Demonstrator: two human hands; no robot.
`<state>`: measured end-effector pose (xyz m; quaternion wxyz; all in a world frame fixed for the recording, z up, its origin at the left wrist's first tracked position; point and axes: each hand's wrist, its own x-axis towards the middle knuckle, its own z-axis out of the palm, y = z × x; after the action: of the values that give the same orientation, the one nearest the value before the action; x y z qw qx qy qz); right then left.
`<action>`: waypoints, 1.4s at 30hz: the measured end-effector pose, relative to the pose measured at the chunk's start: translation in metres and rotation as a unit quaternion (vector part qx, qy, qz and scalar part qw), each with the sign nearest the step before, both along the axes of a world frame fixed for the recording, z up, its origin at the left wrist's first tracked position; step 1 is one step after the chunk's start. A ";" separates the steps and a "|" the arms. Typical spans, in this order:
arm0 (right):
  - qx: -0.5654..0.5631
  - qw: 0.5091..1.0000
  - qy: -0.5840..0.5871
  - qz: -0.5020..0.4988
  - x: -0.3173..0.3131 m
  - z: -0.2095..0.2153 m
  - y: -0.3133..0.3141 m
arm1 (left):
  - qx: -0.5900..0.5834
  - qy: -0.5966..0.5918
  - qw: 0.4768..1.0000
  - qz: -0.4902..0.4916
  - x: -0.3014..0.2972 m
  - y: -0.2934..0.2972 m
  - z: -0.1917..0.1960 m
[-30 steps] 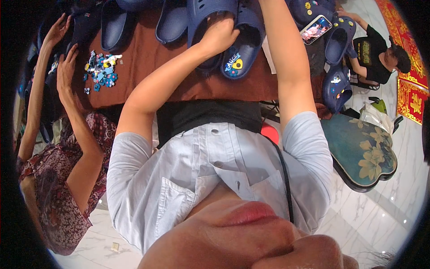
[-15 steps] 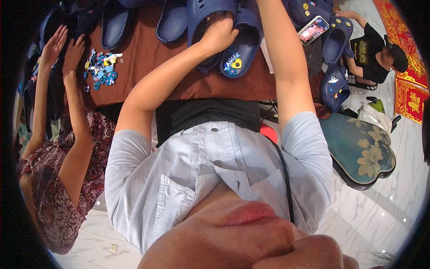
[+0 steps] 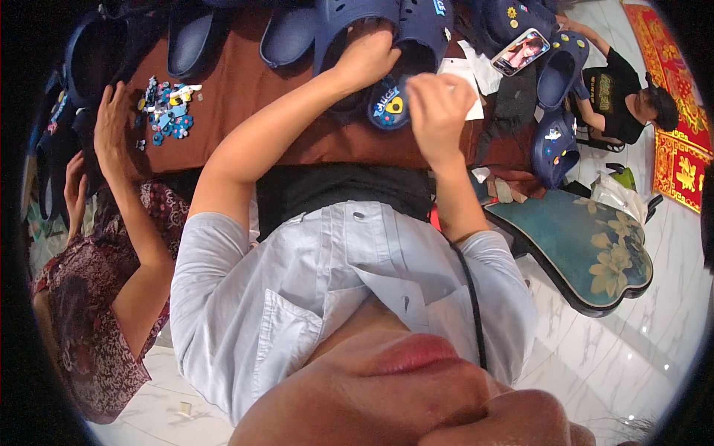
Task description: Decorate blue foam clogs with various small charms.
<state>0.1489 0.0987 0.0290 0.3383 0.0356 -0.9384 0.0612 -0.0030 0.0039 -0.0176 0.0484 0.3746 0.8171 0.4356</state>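
Note:
My left hand (image 3: 370,58) reaches into the opening of a navy blue clog (image 3: 349,10), fingers bent inside it and partly hidden by its upper. Right beside it is a second navy clog (image 3: 422,22) with a few small charms on its upper. Blue lettered and yellow charms (image 3: 388,106) sit on a strap-like blue part at the near end of the pair. My right hand (image 3: 442,111) hovers just right of those charms, its fingers curled and blurred by motion. Whether it holds anything does not show.
A pile of blue, white and yellow charms (image 3: 169,110) lies on the brown cloth (image 3: 223,134). More clogs (image 3: 197,44) line the far side. To the right are a phone (image 3: 520,52), white paper (image 3: 462,78) and a flowered stool (image 3: 587,253). Co-worker's hands (image 3: 111,126) work at left; another person (image 3: 617,97) sits right.
My right hand has come down from beyond the top edge to beside the charms, uncovering white paper. My left hand stays in the clog. The co-worker's hands at left have moved nearer.

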 end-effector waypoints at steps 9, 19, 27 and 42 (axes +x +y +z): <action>0.037 0.992 -0.123 -0.004 0.023 -0.030 -0.007 | -0.001 0.021 1.000 0.010 0.000 0.007 0.002; 0.019 0.988 -0.154 -0.012 0.019 -0.025 -0.007 | -0.036 0.014 0.999 0.003 0.002 0.004 0.015; 0.000 0.987 -0.158 -0.001 0.019 -0.020 -0.009 | 0.010 0.013 1.000 -0.005 -0.001 0.005 0.000; -0.364 0.930 0.034 0.021 -0.026 0.024 0.022 | 0.003 0.004 1.000 -0.005 0.001 0.003 0.006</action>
<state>0.1233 0.1208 0.0534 0.3580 -0.0680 -0.8385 0.4050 -0.0020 0.0074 -0.0113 0.0461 0.3802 0.8143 0.4362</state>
